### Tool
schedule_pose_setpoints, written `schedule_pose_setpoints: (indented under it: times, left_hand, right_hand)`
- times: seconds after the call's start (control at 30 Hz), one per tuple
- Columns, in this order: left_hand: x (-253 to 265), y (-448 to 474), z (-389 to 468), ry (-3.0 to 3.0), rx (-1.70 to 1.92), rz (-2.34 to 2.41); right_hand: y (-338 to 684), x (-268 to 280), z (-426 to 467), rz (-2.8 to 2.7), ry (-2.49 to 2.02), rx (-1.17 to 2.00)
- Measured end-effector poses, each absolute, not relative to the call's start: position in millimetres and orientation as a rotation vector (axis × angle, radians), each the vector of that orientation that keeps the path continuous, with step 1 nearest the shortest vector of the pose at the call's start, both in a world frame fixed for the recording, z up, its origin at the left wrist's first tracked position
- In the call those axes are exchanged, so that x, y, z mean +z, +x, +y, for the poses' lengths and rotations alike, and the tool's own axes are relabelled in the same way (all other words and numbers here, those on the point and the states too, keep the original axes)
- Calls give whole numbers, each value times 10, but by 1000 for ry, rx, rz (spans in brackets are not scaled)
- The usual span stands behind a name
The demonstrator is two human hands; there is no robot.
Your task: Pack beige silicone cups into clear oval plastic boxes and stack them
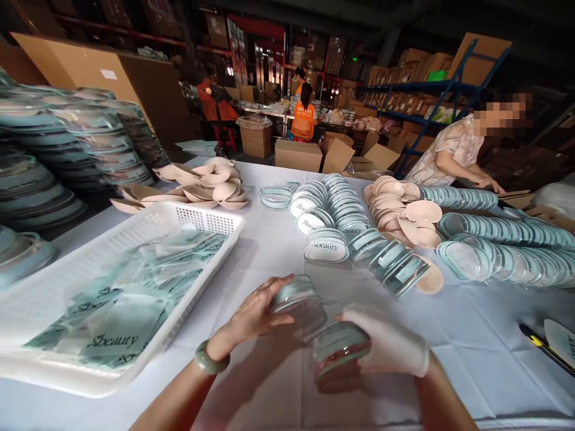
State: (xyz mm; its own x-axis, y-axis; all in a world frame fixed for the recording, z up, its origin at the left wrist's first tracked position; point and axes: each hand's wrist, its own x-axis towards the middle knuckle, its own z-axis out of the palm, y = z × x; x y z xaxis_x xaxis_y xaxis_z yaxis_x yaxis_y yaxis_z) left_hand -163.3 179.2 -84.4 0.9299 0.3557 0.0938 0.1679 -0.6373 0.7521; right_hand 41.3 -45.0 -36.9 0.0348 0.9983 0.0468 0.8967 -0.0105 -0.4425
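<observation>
My left hand (260, 308), with a jade-like bangle at the wrist, grips a clear plastic case (300, 299) with a pale teal edge, fingers over the top and thumb low. In a white glove, my right hand (389, 341) holds a second clear plastic case (340, 350) from its right side; both are a little smeared by motion. The two cases are close together above the white table (251, 389); I cannot tell whether they touch. Just beyond them stand rows of similar cases (326, 246), some showing a "beauty" label.
To the left, a white basket (197, 302) holds teal printed packets. Beige cup-shaped pads (215, 182) lie in piles, with more pads (422, 212) on the right. Long rows of cases (516, 260) and a black-and-yellow cutter (536, 340) are at right. A person (453, 146) works across the table.
</observation>
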Motion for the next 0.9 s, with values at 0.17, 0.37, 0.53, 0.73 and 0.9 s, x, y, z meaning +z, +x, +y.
schedule_pose_setpoints:
  times: [0.17, 0.37, 0.53, 0.73, 0.9]
  left_hand:
    - [-759, -1779, 1959, 2182, 178, 135]
    - [-724, -2084, 1861, 2222, 78, 183]
    - [-868, -2152, 1722, 2435, 208, 114]
    - [-1174, -2189, 1495, 2882, 583, -17]
    - [-751, -2189, 1558, 2893, 536, 67]
  right_hand:
    - [-464, -796, -161, -1652, -1941, 358]
    - [456, -281, 497, -1592, -1897, 174]
    - [1580, -28, 1671, -1475, -2299, 68]
    - [1573, -262, 2080, -1546, -2303, 251]
    - [1014, -368, 1890, -1645, -2218, 313]
